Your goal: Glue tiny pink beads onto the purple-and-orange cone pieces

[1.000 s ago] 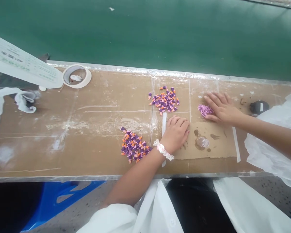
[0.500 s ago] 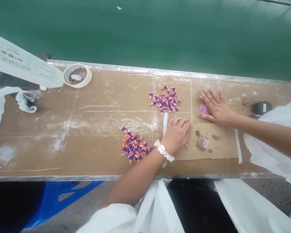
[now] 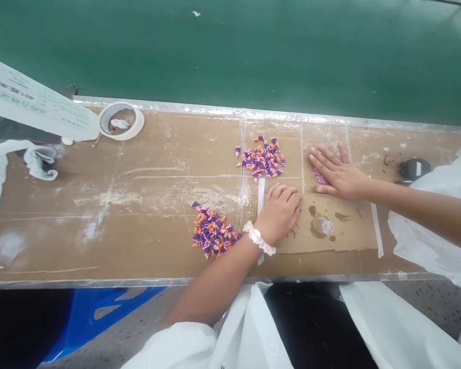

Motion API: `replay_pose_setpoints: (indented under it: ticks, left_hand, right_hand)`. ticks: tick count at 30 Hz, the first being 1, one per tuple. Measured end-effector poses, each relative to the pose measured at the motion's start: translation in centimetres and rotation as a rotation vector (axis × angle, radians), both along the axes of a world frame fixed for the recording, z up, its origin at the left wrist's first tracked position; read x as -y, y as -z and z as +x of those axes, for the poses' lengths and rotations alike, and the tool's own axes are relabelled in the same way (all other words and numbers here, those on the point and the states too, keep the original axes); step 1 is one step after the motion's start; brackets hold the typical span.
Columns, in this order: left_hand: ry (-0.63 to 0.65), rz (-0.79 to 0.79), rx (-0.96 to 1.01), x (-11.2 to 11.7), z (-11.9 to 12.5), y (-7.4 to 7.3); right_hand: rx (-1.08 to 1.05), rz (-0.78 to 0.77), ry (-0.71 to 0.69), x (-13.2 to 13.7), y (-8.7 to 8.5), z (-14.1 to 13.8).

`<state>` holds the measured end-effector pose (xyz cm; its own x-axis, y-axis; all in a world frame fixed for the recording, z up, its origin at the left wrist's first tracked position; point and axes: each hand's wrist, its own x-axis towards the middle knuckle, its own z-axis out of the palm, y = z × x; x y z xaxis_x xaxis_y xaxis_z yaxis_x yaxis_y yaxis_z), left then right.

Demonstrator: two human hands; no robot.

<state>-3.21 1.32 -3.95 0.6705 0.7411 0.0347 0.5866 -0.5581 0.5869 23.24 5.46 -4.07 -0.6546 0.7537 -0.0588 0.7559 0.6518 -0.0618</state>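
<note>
Covering more beads point(image 3: 320, 178) than before, the right hand point(image 3: 340, 177), spread wide, seems to work them beyond the cup point(image 3: 323, 225); the left hand's point(image 3: 278, 212) grip cannot be told.

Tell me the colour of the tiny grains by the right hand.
Pinkish purple; the tiny grains show best in the head view.

Bright, diffuse light; glare patches on tabletop point(image 3: 157, 243); softish detail.

purple-and-orange figurines point(image 3: 213, 231), pinkish-purple beads point(image 3: 320, 177), brown tabletop point(image 3: 169, 195), green surface point(image 3: 230, 56), cream tape roll point(image 3: 139, 124)
</note>
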Motion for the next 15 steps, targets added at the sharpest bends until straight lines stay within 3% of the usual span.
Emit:
replay_pose_setpoints:
  ticks: [3, 6, 9, 12, 14, 15]
  left_hand:
    - [-0.003, -0.003, 0.008, 0.0, 0.0, 0.1]
    - [-0.006, -0.008, 0.011, 0.0, 0.0, 0.2]
    - [-0.002, -0.007, 0.002, -0.1, 0.1, 0.2]
    - [0.013, 0.021, -0.022, -0.1, 0.1, 0.2]
    - [0.051, 0.07, -0.047, 0.1, 0.0, 0.3]
    - [0.075, 0.101, -0.06, 0.2, 0.0, 0.4]
  right_hand:
    - [0.009, 0.041, -0.007, -0.7, -2.1, 0.1]
    - [-0.039, 0.121, 0.034, -1.8, -6.0, 0.7]
    - [-0.225, 0.23, 0.271, -2.5, -9.0, 1.4]
    - [-0.256, 0.116, 0.416, -2.1, -8.8, 1.4]
    - [-0.094, -0.019, 0.276, -1.3, -7.6, 1.0]
    - [-0.038, 0.008, 0.226, -0.8, -7.2, 0.7]
